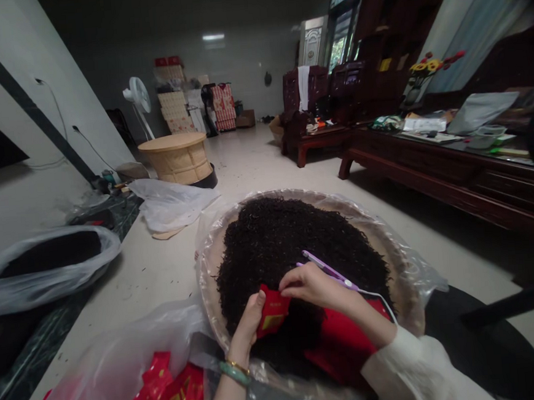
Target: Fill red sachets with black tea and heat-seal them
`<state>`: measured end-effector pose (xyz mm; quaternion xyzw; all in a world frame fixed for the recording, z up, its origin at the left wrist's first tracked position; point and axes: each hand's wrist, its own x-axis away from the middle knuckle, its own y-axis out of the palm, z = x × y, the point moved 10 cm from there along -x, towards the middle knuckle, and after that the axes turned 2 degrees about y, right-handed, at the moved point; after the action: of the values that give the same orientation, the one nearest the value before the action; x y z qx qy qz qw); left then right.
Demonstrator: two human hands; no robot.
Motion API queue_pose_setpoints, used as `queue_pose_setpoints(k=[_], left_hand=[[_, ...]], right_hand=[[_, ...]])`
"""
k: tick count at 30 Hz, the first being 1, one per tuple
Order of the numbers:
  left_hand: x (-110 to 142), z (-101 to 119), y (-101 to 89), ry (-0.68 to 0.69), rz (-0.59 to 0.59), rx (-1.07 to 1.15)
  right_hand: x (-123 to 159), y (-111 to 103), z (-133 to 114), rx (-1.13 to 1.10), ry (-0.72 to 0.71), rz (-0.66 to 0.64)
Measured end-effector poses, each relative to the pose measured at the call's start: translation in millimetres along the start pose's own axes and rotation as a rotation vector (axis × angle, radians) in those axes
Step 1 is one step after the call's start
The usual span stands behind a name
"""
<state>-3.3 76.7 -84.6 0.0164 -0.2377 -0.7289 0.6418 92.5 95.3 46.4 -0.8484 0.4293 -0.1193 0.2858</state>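
My left hand grips a small red packet with a gold patch, thumb on its face. My right hand pinches the packet's upper right edge; whether something small is between the fingertips I cannot make out. Both hands are over a heap of dark, thin dried leaves that looks like loose tea, in a round plastic-lined basket. A purple-and-white flat iron with a white cord lies on the leaves behind my right hand. Beneath my right forearm is red sheet-like material, partly hidden.
Several red packets lie in a clear plastic bag at lower left. Farther left, another plastic bag holds dark material. A black round base stands at right. Beyond are a low wooden table, a woven drum-shaped stand and a fan.
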Motion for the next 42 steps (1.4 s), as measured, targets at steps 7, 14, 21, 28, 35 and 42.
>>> queue_pose_setpoints(k=[7, 14, 21, 28, 35, 42], left_hand=[[1.1, -2.4, -0.5, -0.021, 0.003, 0.057], [1.1, -0.2, 2.5, 0.000, 0.009, 0.062], [2.1, -7.6, -8.9, -0.015, 0.027, 0.065], [4.1, -6.5, -5.5, -0.012, -0.011, 0.165], [5.4, -8.8, 1.2, -0.021, -0.082, 0.188], [15.9, 3.1, 25.2, -0.029, -0.257, -0.028]], right_hand=[[-0.9, -20.4, 8.7, -0.159, 0.056, 0.167], [-0.2, 10.4, -20.6, 0.155, -0.120, 0.025], [-4.0, -4.7, 33.7, -0.276, 0.146, 0.097], [7.9, -41.4, 0.8, 0.075, -0.061, 0.346], [8.3, 13.2, -26.2, 0.377, -0.101, -0.097], [3.6, -10.9, -0.9, 0.353, -0.086, 0.163]])
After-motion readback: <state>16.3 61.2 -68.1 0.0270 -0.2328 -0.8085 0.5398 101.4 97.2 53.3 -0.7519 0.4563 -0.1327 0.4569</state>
